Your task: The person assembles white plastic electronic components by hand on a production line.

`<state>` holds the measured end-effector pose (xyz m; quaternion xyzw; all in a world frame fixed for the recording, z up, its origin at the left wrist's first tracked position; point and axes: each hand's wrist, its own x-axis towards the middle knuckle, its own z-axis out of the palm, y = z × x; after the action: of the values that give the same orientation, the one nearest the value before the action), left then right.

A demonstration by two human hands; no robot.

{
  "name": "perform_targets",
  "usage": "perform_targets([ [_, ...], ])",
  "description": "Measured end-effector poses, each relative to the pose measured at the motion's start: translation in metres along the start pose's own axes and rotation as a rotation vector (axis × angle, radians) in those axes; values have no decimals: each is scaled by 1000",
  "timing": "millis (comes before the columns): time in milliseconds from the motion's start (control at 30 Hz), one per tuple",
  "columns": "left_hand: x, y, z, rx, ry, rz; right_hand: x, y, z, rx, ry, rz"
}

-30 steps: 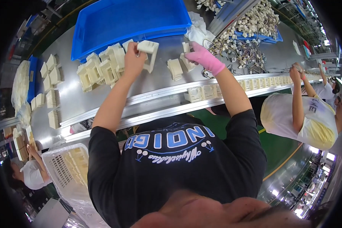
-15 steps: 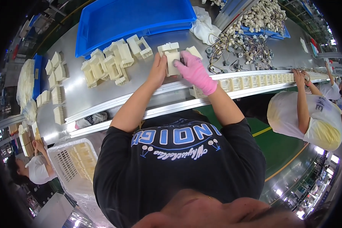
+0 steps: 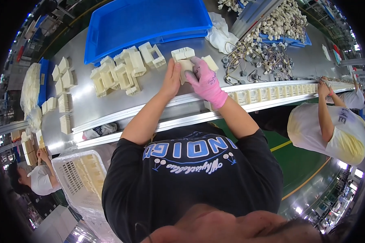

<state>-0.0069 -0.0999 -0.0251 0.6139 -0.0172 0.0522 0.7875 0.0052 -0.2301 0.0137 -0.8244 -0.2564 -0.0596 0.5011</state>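
Note:
Between my hands is a cream plastic housing, upright above the metal worktable. My bare left hand presses its left side with the fingers together. My right hand, in a pink glove, grips its right side with thumb and fingers; the fingers hide part of it. Just beyond lies another cream part, and a flat cream piece sits beside the gloved fingers. To the left stands a cluster of cream frame-shaped housings.
A blue tray stands behind the housings. At right lies a heap of wired connectors. A rail carrying a row of cream parts runs along the near edge. A white basket is at lower left. Co-workers sit on both sides.
The housing has turned in my hands, and my gloved fingers have curled further over it. The whole view has shifted slightly.

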Motion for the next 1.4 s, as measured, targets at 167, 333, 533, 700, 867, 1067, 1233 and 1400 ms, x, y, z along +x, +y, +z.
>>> perform_targets([
  [167, -3, 13, 1, -222, -35, -284, 8, -7, -10, 6, -116, -8],
  [333, -4, 12, -2, -215, -120, -382, 12, -19, -28, 291, -363, 158],
  [533, -6, 32, 0, -254, -260, -528, 27, -8, -48, 0, -19, -238],
  [700, -6, 41, -27, -141, -782, -907, 22, -24, -55, 397, -623, -112],
  [867, 38, 31, -58, 530, -536, -251, 1, -49, -42, -96, -858, 53],
  [1067, 63, -28, -98, 1472, -183, 92, -33, -19, 1, -758, -696, -245],
  [1233, 50, -50, -75, 1288, -374, -169, 17, 23, -18, -637, -584, -80],
  [1400, 51, -55, -67, 1245, -513, -127, 62, 86, -26, -846, -561, 396],
])
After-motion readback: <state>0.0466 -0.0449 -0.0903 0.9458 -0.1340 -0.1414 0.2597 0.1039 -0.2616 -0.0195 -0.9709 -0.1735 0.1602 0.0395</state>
